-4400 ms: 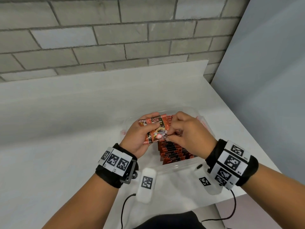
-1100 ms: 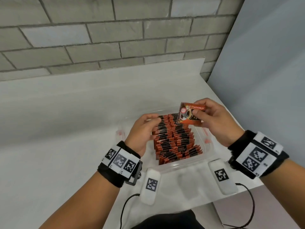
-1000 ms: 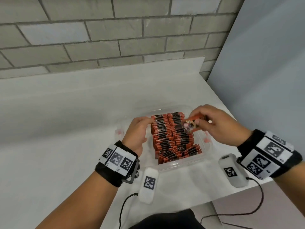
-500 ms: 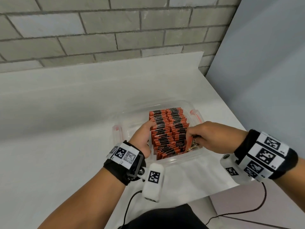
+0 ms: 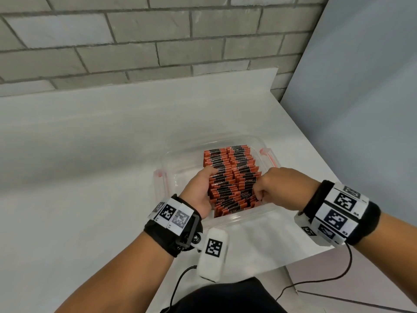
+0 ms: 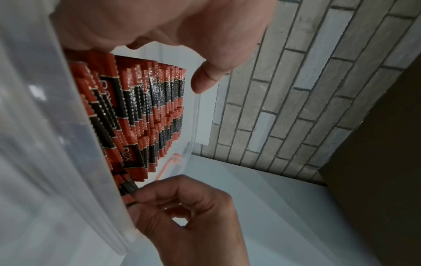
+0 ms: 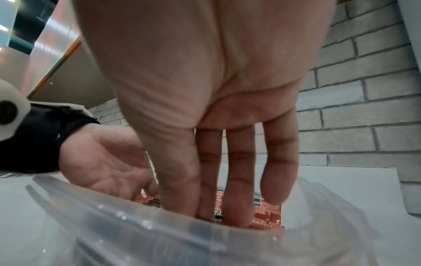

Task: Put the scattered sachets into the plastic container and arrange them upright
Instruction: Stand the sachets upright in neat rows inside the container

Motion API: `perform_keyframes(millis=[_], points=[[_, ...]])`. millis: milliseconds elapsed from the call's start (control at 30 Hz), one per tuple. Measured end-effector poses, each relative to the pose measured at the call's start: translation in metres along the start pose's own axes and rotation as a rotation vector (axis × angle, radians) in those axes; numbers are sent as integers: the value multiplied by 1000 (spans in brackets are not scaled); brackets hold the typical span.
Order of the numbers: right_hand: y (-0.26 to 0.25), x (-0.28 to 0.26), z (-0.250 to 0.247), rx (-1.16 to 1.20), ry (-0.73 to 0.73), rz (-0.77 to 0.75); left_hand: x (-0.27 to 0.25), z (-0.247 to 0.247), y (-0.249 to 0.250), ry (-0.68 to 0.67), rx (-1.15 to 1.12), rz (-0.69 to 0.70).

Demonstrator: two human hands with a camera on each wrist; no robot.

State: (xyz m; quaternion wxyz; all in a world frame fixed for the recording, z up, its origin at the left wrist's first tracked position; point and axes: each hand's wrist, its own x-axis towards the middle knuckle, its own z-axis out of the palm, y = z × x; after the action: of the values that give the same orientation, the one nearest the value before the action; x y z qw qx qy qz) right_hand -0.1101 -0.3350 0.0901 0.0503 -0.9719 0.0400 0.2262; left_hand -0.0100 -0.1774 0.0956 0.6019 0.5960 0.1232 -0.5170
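Observation:
A clear plastic container (image 5: 246,217) with red side handles sits on the white table and holds two rows of upright orange-and-black sachets (image 5: 230,175). My left hand (image 5: 206,178) lies inside along the left row, palm against the sachets and thumb on their tops. My right hand (image 5: 258,197) is at the near right end of the rows and pinches one sachet (image 6: 129,189) between thumb and fingers, pushed down among the others. In the right wrist view its fingers (image 7: 237,180) reach down past the container rim (image 7: 159,234) into the sachets (image 7: 264,216).
A grey brick wall (image 5: 158,41) runs behind the white table (image 5: 90,154). A plain grey panel (image 5: 361,98) stands along the right. The table's right edge (image 5: 316,159) passes close to the container. Wrist-camera cables (image 5: 327,276) hang off the near edge.
My right hand brought a sachet down from above the container to the near right end of the rows. My left hand stayed against the left row.

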Motion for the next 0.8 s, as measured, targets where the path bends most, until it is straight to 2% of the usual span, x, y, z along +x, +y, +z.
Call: perform_keyframes(millis=[400, 800], points=[[-4, 11, -4, -31, -89, 29, 0, 1, -1, -9, -40, 6], [1, 12, -5, 45, -107, 33, 18, -5, -6, -36, 54, 53]])
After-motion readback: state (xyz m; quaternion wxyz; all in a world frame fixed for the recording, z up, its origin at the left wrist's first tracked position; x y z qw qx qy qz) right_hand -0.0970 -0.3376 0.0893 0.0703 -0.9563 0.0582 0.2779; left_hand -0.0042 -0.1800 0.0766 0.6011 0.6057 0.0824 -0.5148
